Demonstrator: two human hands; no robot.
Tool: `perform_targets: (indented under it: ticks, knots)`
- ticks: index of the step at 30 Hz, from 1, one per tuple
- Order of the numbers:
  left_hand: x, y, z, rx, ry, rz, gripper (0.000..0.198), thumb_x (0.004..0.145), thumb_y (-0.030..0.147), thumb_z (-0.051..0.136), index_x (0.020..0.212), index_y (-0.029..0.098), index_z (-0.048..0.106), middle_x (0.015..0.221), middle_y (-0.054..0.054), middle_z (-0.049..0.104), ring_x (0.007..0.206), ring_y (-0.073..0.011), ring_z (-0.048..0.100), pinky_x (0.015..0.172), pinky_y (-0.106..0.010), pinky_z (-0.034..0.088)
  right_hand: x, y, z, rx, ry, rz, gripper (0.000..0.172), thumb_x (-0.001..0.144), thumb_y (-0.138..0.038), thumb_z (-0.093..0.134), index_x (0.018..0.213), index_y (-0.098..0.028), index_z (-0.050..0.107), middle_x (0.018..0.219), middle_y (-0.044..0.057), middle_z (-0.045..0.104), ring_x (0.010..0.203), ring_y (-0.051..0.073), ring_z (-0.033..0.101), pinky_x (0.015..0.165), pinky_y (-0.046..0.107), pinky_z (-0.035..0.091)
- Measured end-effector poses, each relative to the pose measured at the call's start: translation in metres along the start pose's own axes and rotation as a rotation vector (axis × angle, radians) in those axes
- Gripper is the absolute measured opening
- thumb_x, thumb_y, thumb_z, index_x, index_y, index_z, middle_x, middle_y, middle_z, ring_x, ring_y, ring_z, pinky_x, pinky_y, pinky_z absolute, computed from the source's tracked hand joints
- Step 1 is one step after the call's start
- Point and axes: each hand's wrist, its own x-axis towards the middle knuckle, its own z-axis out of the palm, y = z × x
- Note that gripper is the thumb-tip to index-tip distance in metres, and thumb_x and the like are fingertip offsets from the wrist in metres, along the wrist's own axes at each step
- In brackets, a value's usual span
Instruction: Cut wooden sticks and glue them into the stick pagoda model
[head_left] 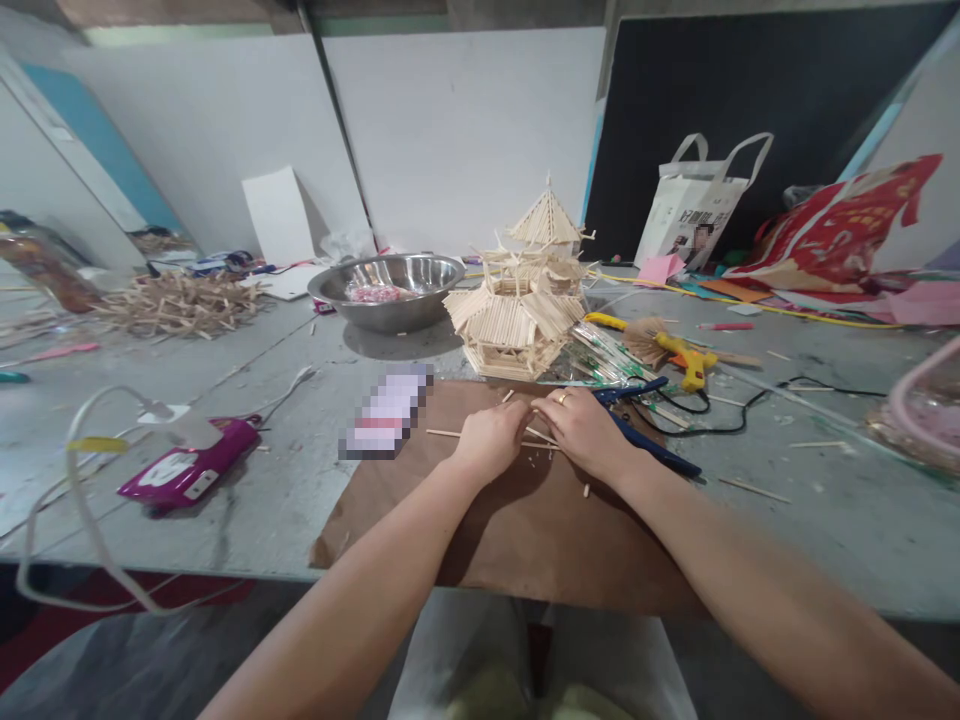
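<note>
**Both hands meet over thin sticks on brown board**

Left hand (491, 438) is curled narrow, fingers closed on the wooden sticks (538, 434). One stick pokes out toward 9 o'clock from under the hand. Right hand (586, 428), ring on one finger, has its fingers bent down onto the same sticks. Grip or just pressing, cannot tell. The fingertips of both hands are almost touching.

The sticks lie on the brown board (525, 530) at the near edge of the grey tabletop (825, 520).

- **12 o'clock:** stick pagoda model (525, 300), just past the board.
- **11 o'clock:** steel bowl (390, 290).
- **2 o'clock:** yellow glue gun (686, 358).
- **3 o'clock:** blue cutters (645, 440), right beside the right hand.
- **9 o'clock:** pink device (187, 468), well apart.
- **10 o'clock:** loose stick pile (176, 302), far off.
</note>
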Motion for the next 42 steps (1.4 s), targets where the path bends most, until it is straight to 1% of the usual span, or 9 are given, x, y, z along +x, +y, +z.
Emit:
perform_targets:
  ticks: [8, 15, 21, 23, 25, 28, 31, 37, 42]
  knots:
    - [-0.001, 0.006, -0.005, 0.04, -0.022, -0.052, 0.027, 0.084, 0.03, 0.031, 0.084, 0.02, 0.055, 0.082, -0.006, 0.062, 0.073, -0.0171, 0.058, 0.062, -0.025, 0.039, -0.003, -0.003, -0.001, -0.094, -0.045, 0.045, 0.022, 0.082, -0.018, 0.037, 0.083, -0.016, 0.059, 0.075, 0.006, 0.059, 0.075, 0.017, 0.051, 0.066, 0.027, 0.031]
    - [0.0, 0.005, -0.001, 0.037, 0.021, -0.056, 0.03, 0.084, 0.031, 0.029, 0.082, 0.018, 0.056, 0.077, -0.007, 0.062, 0.068, -0.0175, 0.057, 0.057, -0.025, 0.037, -0.004, -0.007, -0.002, -0.104, -0.026, 0.18, 0.025, 0.084, -0.022, 0.034, 0.08, -0.019, 0.058, 0.076, 0.006, 0.06, 0.073, 0.017, 0.054, 0.055, 0.026, 0.031]
    - [0.004, -0.013, -0.008, -0.468, 0.006, 0.133, 0.03, 0.082, 0.033, 0.035, 0.072, 0.016, 0.057, 0.063, 0.0, 0.056, 0.062, -0.0104, 0.05, 0.058, -0.019, 0.037, -0.006, 0.007, -0.01, 0.385, -0.063, 0.032, 0.028, 0.084, -0.029, 0.033, 0.079, -0.018, 0.058, 0.074, 0.003, 0.061, 0.069, 0.013, 0.054, 0.06, 0.022, 0.036]
    - [0.007, -0.017, -0.011, -0.62, 0.077, 0.076, 0.031, 0.081, 0.036, 0.035, 0.074, 0.014, 0.057, 0.063, 0.001, 0.055, 0.061, -0.0095, 0.048, 0.058, -0.019, 0.037, -0.005, 0.011, -0.01, 0.525, -0.002, 0.059, 0.028, 0.084, -0.028, 0.033, 0.077, -0.018, 0.058, 0.071, 0.002, 0.06, 0.068, 0.012, 0.053, 0.062, 0.022, 0.037]
    - [0.009, -0.02, -0.012, -0.669, 0.169, -0.023, 0.031, 0.08, 0.037, 0.037, 0.077, 0.014, 0.058, 0.064, 0.001, 0.056, 0.061, -0.0097, 0.048, 0.058, -0.019, 0.038, -0.003, 0.013, -0.007, 0.507, 0.111, 0.089, 0.025, 0.082, -0.028, 0.038, 0.078, -0.018, 0.06, 0.076, 0.003, 0.06, 0.075, 0.014, 0.052, 0.068, 0.025, 0.038]
    - [0.012, -0.022, -0.01, -0.578, 0.227, -0.07, 0.027, 0.078, 0.035, 0.042, 0.078, 0.015, 0.061, 0.067, -0.001, 0.057, 0.063, -0.0103, 0.049, 0.059, -0.02, 0.037, -0.001, 0.014, -0.002, 0.287, 0.194, 0.099, 0.019, 0.078, -0.028, 0.047, 0.078, -0.019, 0.064, 0.08, 0.006, 0.059, 0.082, 0.018, 0.049, 0.073, 0.031, 0.034]
    - [0.013, -0.023, -0.007, -0.45, 0.226, -0.064, 0.024, 0.077, 0.034, 0.045, 0.079, 0.017, 0.063, 0.07, -0.001, 0.058, 0.064, -0.0107, 0.049, 0.058, -0.02, 0.036, -0.001, 0.011, 0.003, 0.159, 0.111, 0.081, 0.019, 0.077, -0.027, 0.048, 0.078, -0.02, 0.065, 0.073, 0.004, 0.061, 0.076, 0.017, 0.049, 0.07, 0.031, 0.032]
    - [0.014, -0.03, -0.007, -0.314, 0.231, -0.273, 0.026, 0.077, 0.035, 0.044, 0.085, 0.02, 0.063, 0.078, -0.004, 0.06, 0.071, -0.0147, 0.054, 0.062, -0.024, 0.038, 0.0, 0.005, 0.009, 0.106, 0.012, 0.06, 0.022, 0.077, -0.025, 0.049, 0.096, -0.02, 0.06, 0.089, 0.004, 0.064, 0.084, 0.017, 0.051, 0.074, 0.032, 0.028]
    - [0.014, -0.037, -0.008, -0.144, 0.185, -0.386, 0.027, 0.079, 0.028, 0.037, 0.089, 0.023, 0.062, 0.087, -0.005, 0.059, 0.077, -0.0175, 0.055, 0.065, -0.026, 0.039, -0.002, 0.007, 0.004, 0.118, -0.061, 0.073, 0.016, 0.077, -0.026, 0.049, 0.079, -0.019, 0.063, 0.08, 0.003, 0.064, 0.079, 0.016, 0.051, 0.073, 0.03, 0.028]
